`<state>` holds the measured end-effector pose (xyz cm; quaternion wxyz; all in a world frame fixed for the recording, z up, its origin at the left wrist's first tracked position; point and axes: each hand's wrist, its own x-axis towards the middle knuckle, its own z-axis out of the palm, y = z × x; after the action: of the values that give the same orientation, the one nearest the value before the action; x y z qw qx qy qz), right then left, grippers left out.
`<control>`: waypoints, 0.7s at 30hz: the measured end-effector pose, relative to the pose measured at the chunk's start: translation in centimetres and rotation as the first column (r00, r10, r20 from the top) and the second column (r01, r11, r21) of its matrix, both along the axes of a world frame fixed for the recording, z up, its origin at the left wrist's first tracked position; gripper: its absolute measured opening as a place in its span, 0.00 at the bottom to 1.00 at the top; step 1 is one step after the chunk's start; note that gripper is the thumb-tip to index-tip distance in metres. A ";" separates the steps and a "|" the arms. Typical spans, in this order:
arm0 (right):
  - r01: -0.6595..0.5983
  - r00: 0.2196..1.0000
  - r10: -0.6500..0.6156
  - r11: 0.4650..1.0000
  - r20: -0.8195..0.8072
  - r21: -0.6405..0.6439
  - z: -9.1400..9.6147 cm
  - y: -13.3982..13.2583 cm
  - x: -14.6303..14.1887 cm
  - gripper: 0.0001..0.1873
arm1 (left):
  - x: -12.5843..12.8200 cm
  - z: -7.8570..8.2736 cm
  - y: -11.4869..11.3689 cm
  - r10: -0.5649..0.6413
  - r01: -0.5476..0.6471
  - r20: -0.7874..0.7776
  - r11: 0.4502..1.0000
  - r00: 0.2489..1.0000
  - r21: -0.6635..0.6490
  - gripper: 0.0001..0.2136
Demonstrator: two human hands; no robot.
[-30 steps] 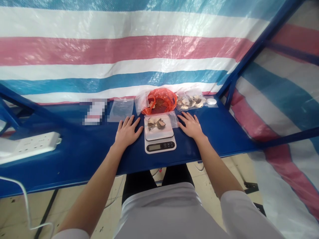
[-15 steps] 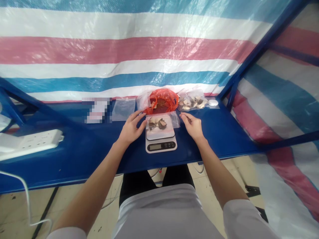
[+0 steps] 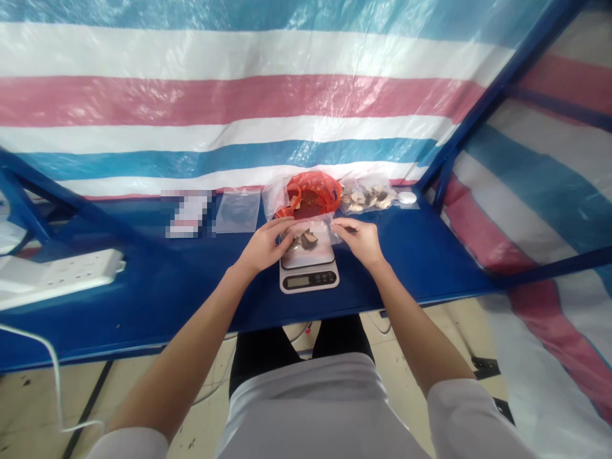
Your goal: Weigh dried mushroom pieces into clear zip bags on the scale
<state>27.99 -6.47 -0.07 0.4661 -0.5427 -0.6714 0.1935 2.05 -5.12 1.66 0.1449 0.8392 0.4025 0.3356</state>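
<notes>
A white digital scale (image 3: 309, 278) stands on the blue shelf (image 3: 143, 287). On its pan lies a clear plastic bag (image 3: 310, 234) with brown and pale pieces inside. My left hand (image 3: 262, 247) pinches the bag's left top corner. My right hand (image 3: 359, 241) pinches its right top corner. Both hands sit over the far edge of the scale.
Behind the scale lie a red plastic bag (image 3: 310, 193), a clear bag of pale pieces (image 3: 366, 197), a small white round lid (image 3: 407, 197), an empty clear bag (image 3: 238, 210) and a blurred card (image 3: 187, 212). A white power strip (image 3: 57, 274) sits at left. Striped tarp walls the back.
Both hands lifted off the shelf beside the scale, moved inward and closed on the top corners of the bag on the scale.
</notes>
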 end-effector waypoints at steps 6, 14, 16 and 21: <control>-0.153 0.967 0.137 0.986 0.214 0.059 3.7 0.8 -0.3 0.13 | 1.4 1.8 1.3 0.088 -0.085 0.102 0.996 0.991 -0.034 0.20; -0.287 0.940 0.235 0.938 0.247 0.196 6.7 2.8 -0.6 0.13 | 4.6 4.3 4.0 0.077 0.181 0.472 0.860 0.878 -0.476 0.21; -0.296 0.941 0.247 0.931 0.232 0.211 7.0 3.2 -0.5 0.13 | 4.9 4.4 4.4 0.128 0.250 0.569 0.805 0.813 -0.538 0.21; -0.240 0.969 0.220 0.948 0.114 0.208 6.2 4.1 -0.4 0.13 | 5.5 3.7 4.3 0.273 0.295 0.700 0.763 0.660 -0.575 0.18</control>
<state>27.64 -2.35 6.12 0.4670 -0.4140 -0.7675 0.1467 7.51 -0.83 5.36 0.5791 0.5225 0.3899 0.4895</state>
